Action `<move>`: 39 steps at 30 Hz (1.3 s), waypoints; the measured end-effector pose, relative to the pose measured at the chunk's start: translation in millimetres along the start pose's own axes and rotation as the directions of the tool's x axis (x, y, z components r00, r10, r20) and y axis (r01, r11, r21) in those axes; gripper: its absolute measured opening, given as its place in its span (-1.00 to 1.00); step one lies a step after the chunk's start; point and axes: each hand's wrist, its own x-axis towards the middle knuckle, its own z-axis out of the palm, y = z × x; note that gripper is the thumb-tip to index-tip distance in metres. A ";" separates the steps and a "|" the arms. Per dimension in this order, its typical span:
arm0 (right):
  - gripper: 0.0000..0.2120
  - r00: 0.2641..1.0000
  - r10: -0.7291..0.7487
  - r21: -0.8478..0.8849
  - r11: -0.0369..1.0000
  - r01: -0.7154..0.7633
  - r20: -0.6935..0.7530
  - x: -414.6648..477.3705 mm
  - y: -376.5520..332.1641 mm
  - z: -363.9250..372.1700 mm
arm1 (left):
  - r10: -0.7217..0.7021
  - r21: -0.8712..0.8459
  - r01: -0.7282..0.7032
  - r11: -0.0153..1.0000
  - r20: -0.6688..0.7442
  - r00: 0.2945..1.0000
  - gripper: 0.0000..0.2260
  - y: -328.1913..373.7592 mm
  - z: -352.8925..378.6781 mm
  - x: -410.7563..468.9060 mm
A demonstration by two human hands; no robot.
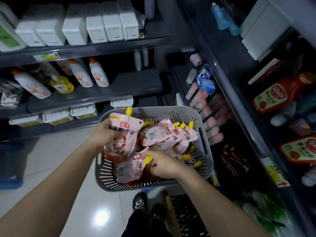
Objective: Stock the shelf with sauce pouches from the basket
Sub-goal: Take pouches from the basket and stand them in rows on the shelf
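1. Shelf [229, 86] runs down the right side. It carries red tomato-sauce packs [280, 96], so this is probably where the stock belongs, though the blur makes its free space hard to judge. No pink pouch shows on it.
2. Grey slotted basket [207, 161] sits low in the aisle between the shelving units, beside that shelf.
3. Pink sauce pouches [159, 134] with yellow caps lie heaped in the basket. Many are left, so I judge the stocking to be early, or at least far from finished.
4. Left hand [104, 132] grips one raised pouch [123, 137] by its side, fingers curled round the edge. The pouch is upright above the basket's left rim.
5. Right hand [164, 164] reaches into the pile and its fingers pinch the neck of a second pouch [130, 168], which lies among the others.
6. Yellow cap [148, 159] of that second pouch pokes out between the pinching fingers.
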 end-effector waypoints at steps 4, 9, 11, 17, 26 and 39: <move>-0.75 0.922 -0.312 -0.439 0.879 0.188 -0.230 0.3 -16.0 1.6 | 0.002 -0.177 -0.008 0.984 -0.031 1.000 -0.80 0.4 -7.1 -16.4; -0.84 0.837 -0.340 -0.145 0.940 0.307 -0.428 -21.7 -28.9 0.8 | 0.093 -0.261 -0.132 0.956 -0.157 0.983 -0.88 2.9 -4.9 -48.5; -0.90 0.833 -0.253 0.067 0.943 0.326 -0.492 -35.4 -35.0 -12.1 | 0.143 -0.281 -0.199 0.939 -0.210 0.967 -0.87 13.4 -5.0 -57.5; -0.79 0.674 -0.127 0.261 0.858 0.443 -0.728 -100.1 -35.3 -46.3 | 0.312 -0.273 -0.357 0.893 -0.194 0.930 -0.84 59.6 8.6 -93.6; -0.77 0.379 0.000 0.174 0.890 0.422 -0.925 -225.2 -35.9 -60.9 | 0.607 -0.212 -0.590 0.779 0.023 0.794 -0.71 126.6 50.9 -166.1; -0.80 0.069 0.028 0.040 0.983 0.178 -0.997 -437.1 -16.6 -15.8 | 0.731 -0.274 -0.682 0.678 0.350 0.586 -0.85 158.6 165.1 -306.2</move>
